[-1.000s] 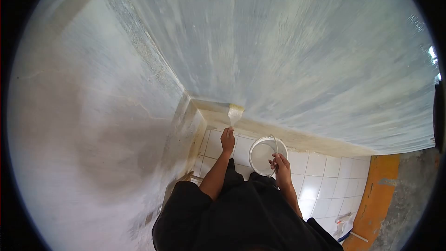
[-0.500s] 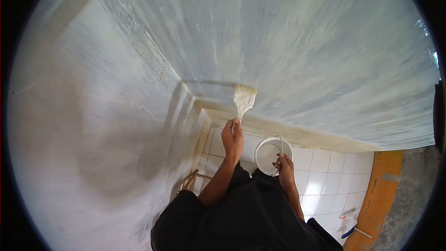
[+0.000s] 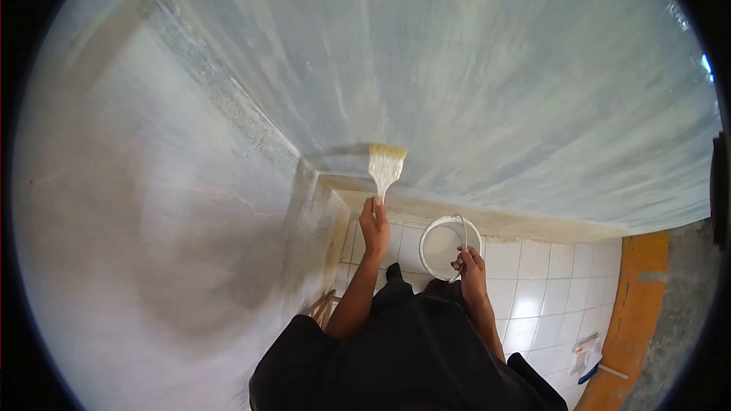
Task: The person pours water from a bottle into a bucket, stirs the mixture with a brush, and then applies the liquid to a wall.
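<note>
A wide paintbrush [image 3: 387, 168] is gripped by its handle in my left hand [image 3: 375, 227], bristles pointing up against the grey-blue wall [image 3: 442, 76]. Its bristles look pale yellow, and the lower part is smeared white. My right hand [image 3: 471, 268] is closed round the wire handle of a white paint bucket [image 3: 423, 259]. Whitish paint [image 3: 442, 246] shows inside the bucket. Both hands are in front of my dark clothing, with the bucket to the right of the brush.
On the left, another wall [image 3: 99, 221] with thin cracks meets the painted one in a corner. White floor tiles [image 3: 533, 266] lie below, bordered by an orange strip [image 3: 638, 304] at the right. A wooden piece [image 3: 323, 305] stands by the left wall, and a white-and-blue object [image 3: 586, 361] lies lower right.
My left hand and the brush have shifted slightly left, and the brush now sits more upright. My right hand still holds the bucket's handle. The view has shifted a little.
</note>
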### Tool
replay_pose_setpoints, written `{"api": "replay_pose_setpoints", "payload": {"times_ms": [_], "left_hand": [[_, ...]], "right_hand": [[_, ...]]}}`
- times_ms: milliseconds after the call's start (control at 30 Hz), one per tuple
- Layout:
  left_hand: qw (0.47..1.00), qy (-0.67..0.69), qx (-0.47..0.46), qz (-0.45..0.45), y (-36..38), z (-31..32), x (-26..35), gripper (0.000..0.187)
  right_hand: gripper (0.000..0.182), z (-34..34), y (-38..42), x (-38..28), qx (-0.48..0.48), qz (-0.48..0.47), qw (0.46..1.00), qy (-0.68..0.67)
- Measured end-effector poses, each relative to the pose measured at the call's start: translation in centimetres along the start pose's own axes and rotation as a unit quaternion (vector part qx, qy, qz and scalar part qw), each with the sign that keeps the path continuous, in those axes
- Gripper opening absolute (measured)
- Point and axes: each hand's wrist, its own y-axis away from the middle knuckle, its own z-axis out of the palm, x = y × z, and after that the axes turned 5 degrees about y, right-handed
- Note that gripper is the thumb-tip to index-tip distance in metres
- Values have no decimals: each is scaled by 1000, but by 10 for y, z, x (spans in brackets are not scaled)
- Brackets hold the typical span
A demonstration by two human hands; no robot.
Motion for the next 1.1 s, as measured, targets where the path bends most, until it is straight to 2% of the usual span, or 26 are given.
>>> {"api": "replay_pose_setpoints", "payload": {"times_ms": [67,167,267,367,433,567,667,767,867,900,967,1100], "left_hand": [[999,-9,-9,-49,12,-5,-88,38],[993,-100,1,-55,26,-13,-186,37],[962,-204,1,-181,31,-21,-274,40],[972,-106,29,-208,26,0,-266,38],[980,-90,-8,-176,13,18,-239,38],[986,-129,-13,-102,-1,43,-88,37],[988,-46,-31,-141,6,39,-7,36],[988,135,-9,-77,23,36,38,35],[975,217,-19,-55,15,38,47,34],[976,205,-38,-61,10,36,39,34],[975,192,-95,-68,-6,28,-7,33],[983,108,-101,-104,-19,16,-141,34]], "right_hand": [[22,1,0,0,6,-4,1000,1],[22,4,3,-2,21,-4,1000,-2],[21,5,2,-1,41,13,999,-1],[21,0,-1,9,49,10,999,-11],[21,-2,-3,14,67,11,998,-4],[26,-8,-9,27,96,10,995,11],[26,-10,-12,33,111,1,994,-5],[20,-19,-20,32,91,-2,996,-26],[19,-27,-27,35,92,-8,995,-30],[19,-29,-29,36,89,-7,996,-28],[19,-29,-28,41,97,-22,995,-28],[20,-27,-27,40,89,-33,995,-12]]}}
